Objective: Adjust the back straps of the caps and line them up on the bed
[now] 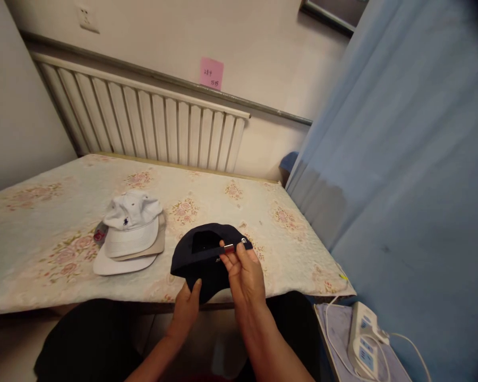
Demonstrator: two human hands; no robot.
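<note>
A dark baseball cap (207,233) is held up between my two hands at the near edge of the bed, its back opening and adjuster strap towards me. My left hand (186,305) grips the cap low on its left side, thumb on top. With fingers and thumb closed, my right hand (245,270) pinches the strap by its metal buckle (228,248). Part of the cap's brim is hidden behind my hands. To the left lies a stack of caps, with a white cap (132,217) on top and a beige cap (157,245) beneath it.
The bed (56,207) has a flowered cover. Behind it stands a white radiator (143,116) along the wall, below a pink note (211,73). A blue curtain (402,159) hangs at the right. A power strip (360,339) with cables lies at lower right.
</note>
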